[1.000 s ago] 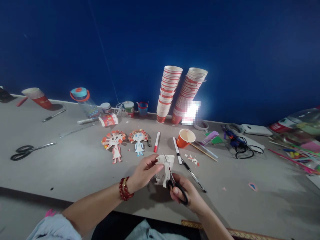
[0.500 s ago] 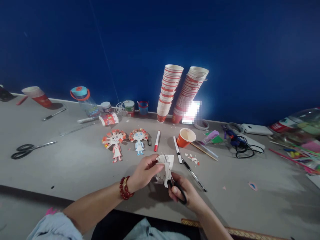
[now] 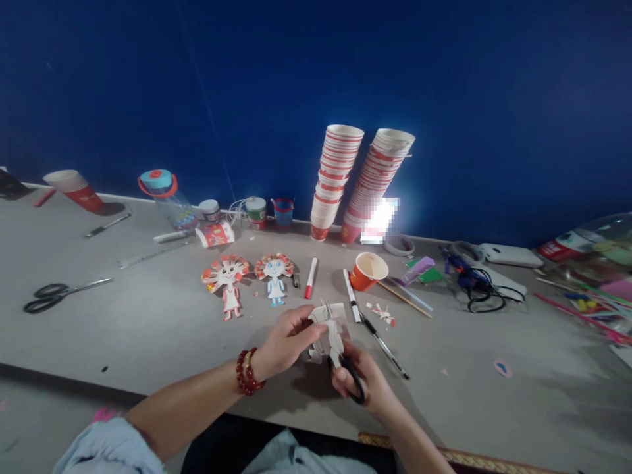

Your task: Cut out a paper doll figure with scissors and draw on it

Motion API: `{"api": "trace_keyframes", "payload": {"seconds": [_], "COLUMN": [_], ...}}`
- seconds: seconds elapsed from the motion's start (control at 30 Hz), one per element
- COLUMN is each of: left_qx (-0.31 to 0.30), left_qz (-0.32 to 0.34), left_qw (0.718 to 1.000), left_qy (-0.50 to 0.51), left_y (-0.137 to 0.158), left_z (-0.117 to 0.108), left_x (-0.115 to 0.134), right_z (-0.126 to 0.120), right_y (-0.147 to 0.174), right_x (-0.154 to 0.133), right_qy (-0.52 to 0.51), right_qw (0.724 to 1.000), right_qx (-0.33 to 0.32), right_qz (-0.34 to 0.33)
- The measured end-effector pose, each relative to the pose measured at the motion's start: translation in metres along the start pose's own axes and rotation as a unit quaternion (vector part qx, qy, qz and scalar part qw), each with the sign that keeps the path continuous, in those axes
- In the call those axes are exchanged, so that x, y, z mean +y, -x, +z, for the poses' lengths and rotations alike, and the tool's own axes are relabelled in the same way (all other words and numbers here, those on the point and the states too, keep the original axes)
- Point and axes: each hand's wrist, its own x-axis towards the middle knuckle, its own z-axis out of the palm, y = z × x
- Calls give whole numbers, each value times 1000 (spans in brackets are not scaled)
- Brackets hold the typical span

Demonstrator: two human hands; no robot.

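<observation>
Just above the near part of the table, my left hand (image 3: 291, 339) pinches a white paper piece (image 3: 334, 339) that has dark drawn outlines. My right hand (image 3: 363, 378) grips black-handled scissors (image 3: 354, 380), whose blades run up along the paper, with the tips showing at its top edge. Parts of the blades are hidden by the paper. Beyond my hands lie two paper dolls, a red-dressed doll (image 3: 230, 289) and a blue-dressed doll (image 3: 275, 280). Small paper scraps (image 3: 382, 314) and a black pen (image 3: 385, 345) are right of the paper.
Two tall stacks of paper cups, a left stack (image 3: 336, 181) and a right stack (image 3: 378, 174), stand against the blue wall. An orange paper cup (image 3: 365, 280) sits nearer. Another pair of scissors (image 3: 66, 294) lies left. Markers, cables (image 3: 486, 289) and a bottle (image 3: 168, 197) are also about.
The paper has shifted in my left hand and its cut lower part sits differently against the scissors. My right hand with the scissors has moved slightly left. The view has shifted a little.
</observation>
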Motion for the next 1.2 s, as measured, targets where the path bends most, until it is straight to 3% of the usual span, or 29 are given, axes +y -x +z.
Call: {"api": "trace_keyframes", "payload": {"seconds": [0.33,0.63,0.97,1.2], "left_qx": [4,3,44,29], "left_qz": [-1,-16,18,10], "left_qw": [1000,999,999,999], "left_qy": [-2,31,15,32], "left_y": [-1,-2,-2,-2], "left_z": [-1,1,-3,-3], "left_x": [1,-1,5,2], "right_z": [-7,-8,-12,-2], "right_y": [-1,-2,-1,-2], "right_x": [12,29,30,29], "right_qy": [98,92,104,94], "right_qw": [994,993,992,993], "right_qx": [14,18,16,32], "right_qz": [-51,-75,-71,-64]}}
